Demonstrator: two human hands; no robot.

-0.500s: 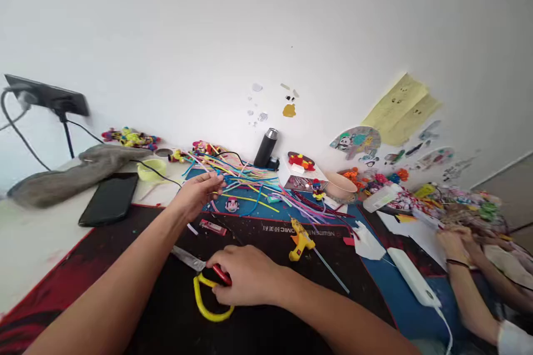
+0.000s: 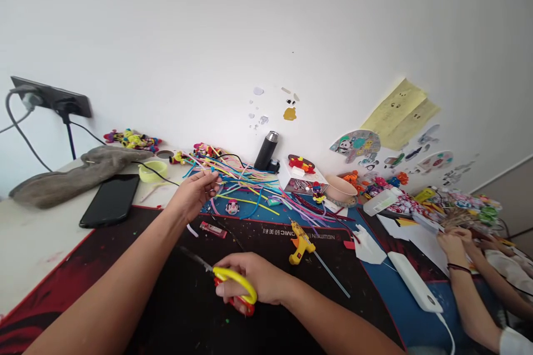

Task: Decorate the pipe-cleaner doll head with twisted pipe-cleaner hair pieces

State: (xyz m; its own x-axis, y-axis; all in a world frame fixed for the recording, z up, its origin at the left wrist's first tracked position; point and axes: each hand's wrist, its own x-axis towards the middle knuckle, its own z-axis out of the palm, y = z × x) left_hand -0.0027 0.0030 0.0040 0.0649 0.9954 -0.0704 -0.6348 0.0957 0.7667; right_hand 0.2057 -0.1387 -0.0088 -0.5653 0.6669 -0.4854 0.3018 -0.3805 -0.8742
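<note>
Paper bowl (image 2: pixel 340 189) by the wall, can't tell what's in it. Right hand (image 2: pixel 254 283) is clenched around the yellow-handled scissors (image 2: pixel 227 279) just above the black mat (image 2: pixel 166 299), blades pointing up-left. Left hand (image 2: pixel 195 191) pinches a strip from the colourful strip pile (image 2: pixel 250 186). Yellow glue gun (image 2: pixel 300 242) and phone (image 2: pixel 110 199) lie nearby on the table (image 2: pixel 25 244).

Yellow-and-red-handled scissors (image 2: pixel 227 280) held just off the black mat, blades pointing left; colorful pipe cleaners (image 2: pixel 245 186) piled messily near the wall.
</note>
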